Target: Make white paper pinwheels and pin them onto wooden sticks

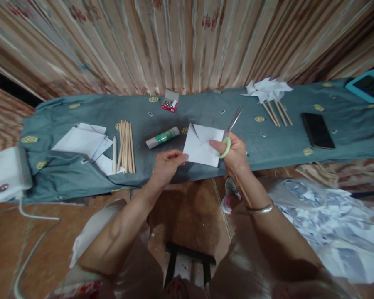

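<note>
My left hand (166,164) pinches the near left corner of a white square of paper (202,146) that has a cut flap at its top. My right hand (233,151) grips scissors (232,126) with pale green handles. Their blades point up and away past the paper's right edge. Both hands hover over the front edge of a long bench covered in grey-blue cloth (205,112).
On the cloth lie a glue stick (162,137), a small red box of pins (170,101), wooden sticks (126,145), a stack of white paper (82,143), finished paper pinwheels (268,93), a black phone (318,130) and a teal tablet (367,85). A bag of paper scraps (327,224) sits on the floor at right.
</note>
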